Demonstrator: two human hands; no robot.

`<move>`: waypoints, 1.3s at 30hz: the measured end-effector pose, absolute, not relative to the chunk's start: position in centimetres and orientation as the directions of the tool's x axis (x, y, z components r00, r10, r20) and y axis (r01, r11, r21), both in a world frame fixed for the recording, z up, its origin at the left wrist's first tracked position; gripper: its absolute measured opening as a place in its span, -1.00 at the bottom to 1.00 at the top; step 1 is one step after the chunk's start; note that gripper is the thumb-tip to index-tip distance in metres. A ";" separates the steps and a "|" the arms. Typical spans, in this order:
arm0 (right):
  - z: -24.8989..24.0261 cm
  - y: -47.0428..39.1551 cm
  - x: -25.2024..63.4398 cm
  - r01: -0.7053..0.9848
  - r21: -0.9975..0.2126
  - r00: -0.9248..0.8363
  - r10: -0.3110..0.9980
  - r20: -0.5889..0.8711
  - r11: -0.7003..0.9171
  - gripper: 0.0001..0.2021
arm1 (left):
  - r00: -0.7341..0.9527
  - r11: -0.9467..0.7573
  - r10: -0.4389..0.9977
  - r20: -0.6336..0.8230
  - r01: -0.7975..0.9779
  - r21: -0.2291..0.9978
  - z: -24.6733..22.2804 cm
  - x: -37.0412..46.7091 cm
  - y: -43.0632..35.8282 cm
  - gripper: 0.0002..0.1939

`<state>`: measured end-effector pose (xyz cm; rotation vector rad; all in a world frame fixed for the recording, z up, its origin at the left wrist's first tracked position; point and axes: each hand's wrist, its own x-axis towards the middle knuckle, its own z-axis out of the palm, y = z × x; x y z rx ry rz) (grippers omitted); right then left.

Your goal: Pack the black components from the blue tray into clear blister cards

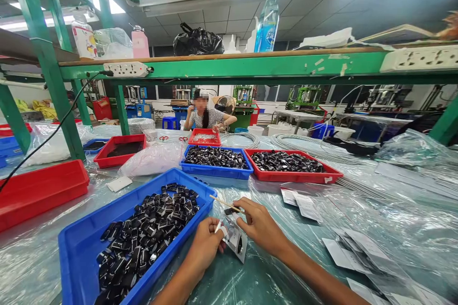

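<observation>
A green shelf frame (229,69) spans the space above and beyond the grip of the two hands, and beneath them stretches a table (257,279) spread with clear plastic sheeting. Well beyond the grip, across the table, is a co-worker (203,116). Just left of the grip lies a large blue tray (77,257) loaded with black pieces (146,228), its far right corner near the left hand (207,243). Farther left is a long red tray (43,190). Ahead of the grip, a smaller blue tray (214,171) and, just to its right, a wide red tray (296,177) hold heaps of similar pieces; past them, a small red tray (205,143) of pale bits sits near the co-worker's hand. Right of the right hand (263,224), flat white packets (354,252) lie overlapping. Between the hands is a small clear bag (234,238) with a dark shape inside, its left edge pinched between the left thumb and fingers. The right thumb and fingers close on a thin wooden stick (218,198) pointing away to the left. At the right fingertips sits a dark piece (232,210); whether they pinch it too, I cannot tell.
</observation>
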<state>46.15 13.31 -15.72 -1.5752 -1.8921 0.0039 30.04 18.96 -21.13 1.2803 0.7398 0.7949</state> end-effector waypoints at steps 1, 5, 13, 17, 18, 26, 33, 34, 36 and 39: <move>-15.7 13.3 46.2 0.876 -0.403 -0.042 0.872 0.487 0.267 -0.70 | 0.544 0.087 0.839 -0.028 -0.084 0.993 -21.1 30.0 19.0 -0.70; -15.6 13.4 46.1 0.882 -0.400 -0.019 0.867 0.498 0.250 -0.70 | 0.575 -0.023 0.817 0.047 -0.049 0.999 -21.3 29.8 19.1 -0.79; -14.2 12.8 45.4 0.872 -0.406 -0.022 0.851 0.525 0.273 -0.71 | 0.579 -0.139 0.812 0.075 0.067 0.988 -21.3 29.4 19.2 -0.86; -12.9 14.2 42.0 0.847 -0.403 -0.059 0.816 0.574 0.346 -0.71 | 0.586 -0.137 0.808 0.066 0.078 0.988 -21.1 29.4 18.9 -0.73; -12.5 14.9 40.7 0.835 -0.400 -0.082 0.806 0.587 0.376 -0.69 | 0.600 -0.130 0.798 0.062 0.070 0.989 -21.1 29.4 18.8 -0.72; -10.4 17.2 37.8 0.822 -0.311 -0.206 0.758 0.619 0.477 -0.67 | 0.635 0.030 0.772 0.027 -0.079 0.996 -20.3 29.3 19.1 -0.71; -12.2 15.1 44.8 0.895 -0.122 -0.356 0.851 0.385 0.430 -0.65 | 0.571 0.261 0.819 -0.057 -0.282 0.923 -19.2 29.9 18.9 -0.75; -12.8 15.3 45.7 0.893 -0.110 -0.369 0.851 0.375 0.436 -0.64 | 0.562 0.270 0.825 -0.063 -0.294 0.917 -18.9 29.9 18.9 -0.74; -14.2 16.2 47.3 0.892 -0.115 -0.362 0.844 0.395 0.437 -0.61 | 0.549 0.288 0.833 -0.070 -0.322 0.902 -18.4 29.9 18.8 -0.71; -16.7 18.1 49.4 0.875 -0.155 -0.323 0.792 0.518 0.459 -0.51 | 0.588 0.285 0.809 0.011 -0.408 0.867 -18.1 29.9 19.1 -0.54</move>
